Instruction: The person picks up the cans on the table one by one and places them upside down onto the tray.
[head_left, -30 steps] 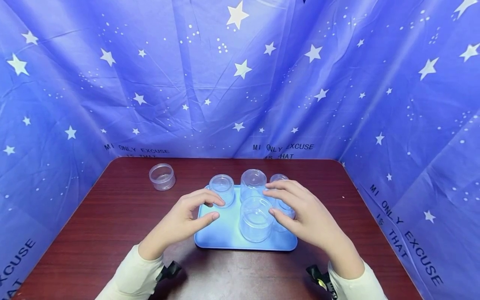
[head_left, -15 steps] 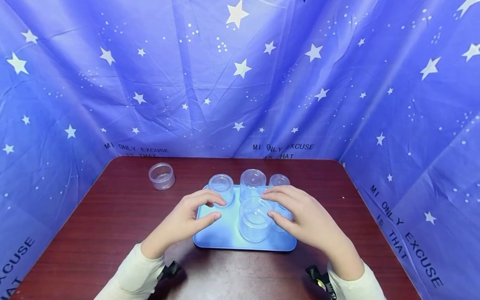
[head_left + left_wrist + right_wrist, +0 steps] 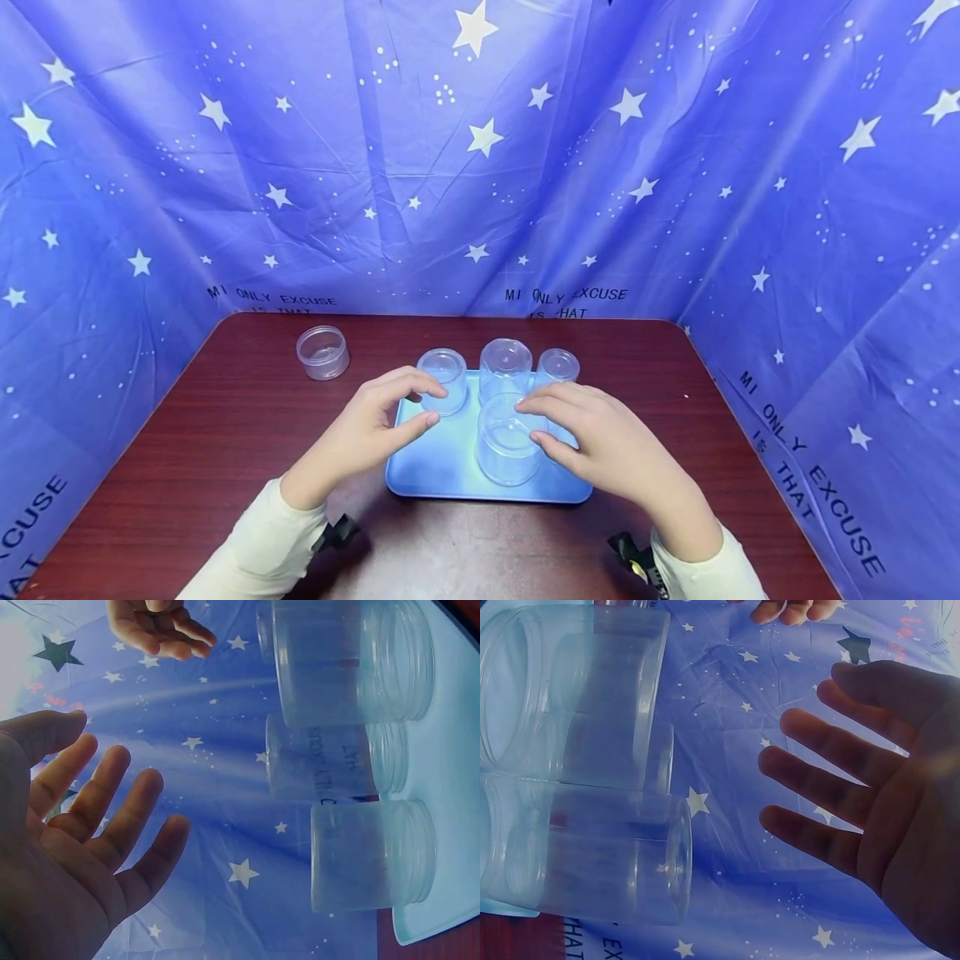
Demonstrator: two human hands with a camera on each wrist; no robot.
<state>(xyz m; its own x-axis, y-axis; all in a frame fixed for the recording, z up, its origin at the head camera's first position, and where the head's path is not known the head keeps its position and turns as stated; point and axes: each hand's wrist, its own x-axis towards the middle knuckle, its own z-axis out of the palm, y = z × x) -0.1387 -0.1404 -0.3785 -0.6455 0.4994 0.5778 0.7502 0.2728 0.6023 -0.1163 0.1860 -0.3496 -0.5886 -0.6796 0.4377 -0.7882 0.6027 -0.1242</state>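
Observation:
Both hands hover over a light blue tray (image 3: 431,467) and hold nothing. My left hand (image 3: 367,425) is at the tray's left side, its fingers relaxed and spread, near a clear plastic jar (image 3: 444,375) at the back left. In the left wrist view this left hand (image 3: 90,817) is apart from the jars. My right hand (image 3: 618,437) hangs above the tray's right side, beside a wide clear jar (image 3: 508,462) at the front; the right wrist view shows the right hand (image 3: 877,780) touching nothing. Threaded necks face down on the tray. The right hand partly hides the jars beneath it.
Two more clear jars stand at the back, a middle jar (image 3: 506,358) and a right jar (image 3: 558,364). A short clear container (image 3: 323,354) sits on the dark red table (image 3: 247,417) at the left. Blue starry cloth (image 3: 420,167) surrounds the table.
My right hand has moved slightly left and toward me, uncovering the back right jar. The left hand has shifted a little upward. The jars and tray stay in place.

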